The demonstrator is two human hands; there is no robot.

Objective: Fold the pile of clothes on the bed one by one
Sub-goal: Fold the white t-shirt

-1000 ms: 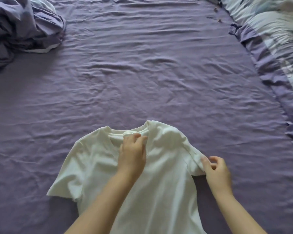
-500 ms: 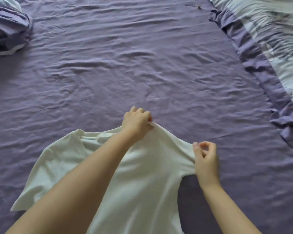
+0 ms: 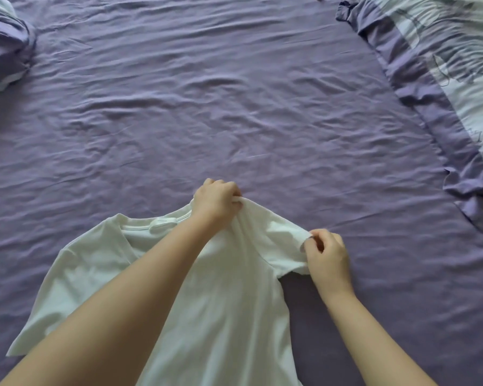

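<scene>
T-shirt (image 3: 218,310), white, lies spread front-up on the purple bed sheet (image 3: 234,107), low in the view and close to you, neckline pointing away from you. Your left hand (image 3: 216,203) reaches across the shirt, fingers curled tight around a bunch of fabric at the shoulder just right of the collar, lifting a small ridge of cloth there. Your right hand (image 3: 328,256) sits at the end of the right sleeve, thumb and fingertips pinching the sleeve hem, the other fingers loosely curled behind. Cloth between your two hands is drawn fairly taut along the shoulder line. Other sleeve lies flat and free on the sheet at the left. Left forearm covers part of the chest. Rumpled purple bedding (image 3: 6,48) is heaped at the far left corner, well apart from the shirt. Pillow (image 3: 457,65) with a pale printed panel and purple border lies along the right edge, also well apart.
</scene>
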